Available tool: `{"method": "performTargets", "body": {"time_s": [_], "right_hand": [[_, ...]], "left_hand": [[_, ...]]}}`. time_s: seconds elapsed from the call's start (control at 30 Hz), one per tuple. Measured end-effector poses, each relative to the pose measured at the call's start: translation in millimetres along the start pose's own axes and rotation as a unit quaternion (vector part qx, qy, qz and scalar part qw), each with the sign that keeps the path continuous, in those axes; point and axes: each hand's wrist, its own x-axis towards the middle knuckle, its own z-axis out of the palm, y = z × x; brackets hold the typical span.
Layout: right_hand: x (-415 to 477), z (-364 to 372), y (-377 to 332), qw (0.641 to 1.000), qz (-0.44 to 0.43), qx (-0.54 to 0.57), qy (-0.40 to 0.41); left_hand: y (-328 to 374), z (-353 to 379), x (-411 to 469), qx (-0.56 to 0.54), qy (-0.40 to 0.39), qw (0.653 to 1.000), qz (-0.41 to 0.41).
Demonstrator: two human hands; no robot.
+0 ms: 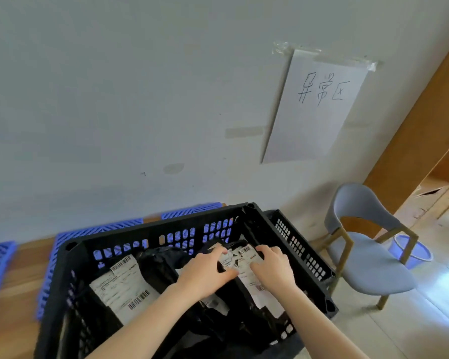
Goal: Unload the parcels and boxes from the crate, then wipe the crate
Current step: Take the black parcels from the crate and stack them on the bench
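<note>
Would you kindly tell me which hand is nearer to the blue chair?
Right. The right hand grips the labelled parcel on the side toward the chair; the left hand grips it on the other side, farther from the chair.

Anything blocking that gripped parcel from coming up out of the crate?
Nothing visible does. The left hand and right hand grip the topmost parcel, and the crate is open above it.

Wooden floor (18,268) ran at left along wall (114,99). Blue grid pallets (99,230) lay flat on it, in row, gaps between. Black crate (156,228) stood over pallets. Second black crate (296,242) stood just beside it, right. Pale floor (412,327) at right carried grey chair (368,265); blue basin (415,251) sat behind chair legs.
</note>
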Motion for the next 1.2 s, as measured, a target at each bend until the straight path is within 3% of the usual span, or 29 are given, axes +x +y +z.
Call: {"method": "performTargets", "body": {"time_s": [0.13,0.33,0.63,0.77,0.87,0.97,1.1,1.2], "right_hand": [[3,4,14,0.995,-0.058,-0.076,0.008],[-5,10,29,0.991,-0.099,-0.069,-0.049],[-14,7,18,0.976,-0.180,0.066,-0.101],[-17,7,6,0.964,-0.223,0.137,-0.050],[-23,2,-7,0.948,-0.191,0.256,-0.009],[-27,-4,-16,0.935,-0.121,0.332,-0.020],[-33,-15,-36,0.934,-0.106,0.328,-0.094],[-45,-19,-62,0.934,-0.126,0.320,-0.097]], "left_hand": [[23,24,-11,0.010,0.022,0.998,-0.062],[45,54,-23,0.004,0.061,0.990,-0.129],[44,45,-31,-0.108,0.157,0.974,-0.122],[38,38,-43,-0.099,0.219,0.963,-0.121],[35,31,-54,-0.114,0.266,0.951,-0.109],[33,20,-62,-0.125,0.307,0.939,-0.086],[27,-4,-70,-0.107,0.342,0.932,-0.051],[15,-26,-80,-0.095,0.357,0.929,-0.027]]}}
